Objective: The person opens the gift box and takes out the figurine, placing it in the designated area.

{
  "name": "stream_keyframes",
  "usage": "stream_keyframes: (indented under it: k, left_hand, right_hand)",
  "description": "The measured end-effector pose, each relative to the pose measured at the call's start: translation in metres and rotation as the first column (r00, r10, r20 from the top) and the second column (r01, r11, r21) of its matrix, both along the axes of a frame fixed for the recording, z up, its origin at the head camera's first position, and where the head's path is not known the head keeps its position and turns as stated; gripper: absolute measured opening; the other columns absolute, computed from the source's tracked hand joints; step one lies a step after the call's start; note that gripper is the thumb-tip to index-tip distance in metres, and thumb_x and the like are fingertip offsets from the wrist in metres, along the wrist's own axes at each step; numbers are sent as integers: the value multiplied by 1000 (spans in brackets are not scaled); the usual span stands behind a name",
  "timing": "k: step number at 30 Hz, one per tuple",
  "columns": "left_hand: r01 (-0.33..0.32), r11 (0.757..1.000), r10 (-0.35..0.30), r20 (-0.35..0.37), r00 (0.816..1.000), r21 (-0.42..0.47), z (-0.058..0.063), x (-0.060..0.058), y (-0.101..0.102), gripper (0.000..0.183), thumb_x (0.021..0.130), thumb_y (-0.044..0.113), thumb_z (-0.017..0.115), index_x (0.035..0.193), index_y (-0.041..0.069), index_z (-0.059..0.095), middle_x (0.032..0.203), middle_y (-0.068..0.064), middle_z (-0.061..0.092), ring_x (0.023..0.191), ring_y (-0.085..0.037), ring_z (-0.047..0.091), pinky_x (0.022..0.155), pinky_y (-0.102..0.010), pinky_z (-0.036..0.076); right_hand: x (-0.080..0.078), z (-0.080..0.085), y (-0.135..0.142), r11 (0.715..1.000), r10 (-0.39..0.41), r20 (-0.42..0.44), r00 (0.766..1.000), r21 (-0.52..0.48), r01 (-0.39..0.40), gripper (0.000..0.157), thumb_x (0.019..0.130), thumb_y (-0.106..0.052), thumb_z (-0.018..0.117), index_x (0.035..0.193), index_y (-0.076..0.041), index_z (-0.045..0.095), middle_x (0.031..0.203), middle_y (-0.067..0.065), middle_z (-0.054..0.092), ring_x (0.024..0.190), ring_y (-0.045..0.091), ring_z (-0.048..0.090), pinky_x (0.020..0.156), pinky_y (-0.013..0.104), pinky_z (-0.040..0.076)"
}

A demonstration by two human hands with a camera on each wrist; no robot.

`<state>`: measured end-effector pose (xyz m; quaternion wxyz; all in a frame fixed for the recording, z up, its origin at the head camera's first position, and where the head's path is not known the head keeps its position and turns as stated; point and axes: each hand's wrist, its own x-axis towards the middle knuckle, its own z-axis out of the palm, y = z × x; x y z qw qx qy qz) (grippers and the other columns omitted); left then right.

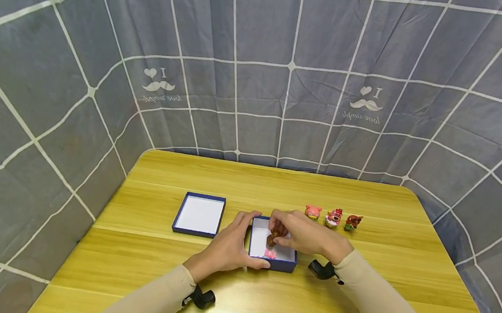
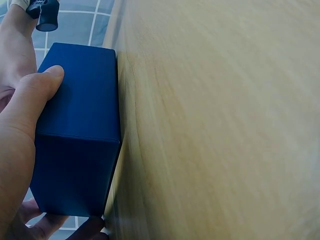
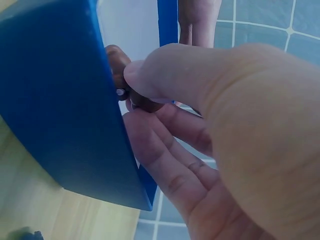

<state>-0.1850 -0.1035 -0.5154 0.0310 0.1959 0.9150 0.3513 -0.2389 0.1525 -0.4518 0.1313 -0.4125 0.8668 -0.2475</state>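
Note:
A blue box (image 1: 282, 265) with a white inside stands uncovered on the table. My left hand (image 1: 228, 247) grips it from the left; in the left wrist view the thumb lies on one blue wall (image 2: 80, 100) and the fingers on another. Over the box's opening my right hand (image 1: 304, 233) pinches a small brown figurine (image 1: 271, 240) between thumb and fingers. The right wrist view shows the brown figurine (image 3: 118, 62) at the box's edge, partly hidden by the thumb. Inside the box, near its front wall, lies a small pink figurine (image 1: 270, 254).
Left of the box a shallow blue lid (image 1: 199, 216) lies with its white inside up. Behind the right hand stand a pink figurine (image 1: 313, 211), a pink-and-white one (image 1: 333, 218) and a brown-red one (image 1: 353, 222). A grey checked curtain (image 1: 258, 90) surrounds the wooden table (image 1: 138, 247).

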Motion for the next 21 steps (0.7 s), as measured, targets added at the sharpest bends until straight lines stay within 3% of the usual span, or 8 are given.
stream_keyframes:
  k: [12,21]
  left_hand:
    - [1,1000,-1,1,1000,9,1,1,0,128,79,71,103,178,22,37,165,-8,55,120,-22,67,102,-45,61]
    - [0,1000,0,2,1000,8,1,1,1,129,79,70,103,178,21,38,167,-11,55,122,-25,67,105,-48,62]
  right_hand:
    - [4,-1,6,1000,-6,-86,996,-13,5,27,108,-10,84,135,-5,79,125,6,82,105,10,76,92,32,66]
    - [10,-3,11,997,-56,-131,990,-60,48,16,108,-10,85,123,-12,82,120,0,77,99,5,70,87,26,63]
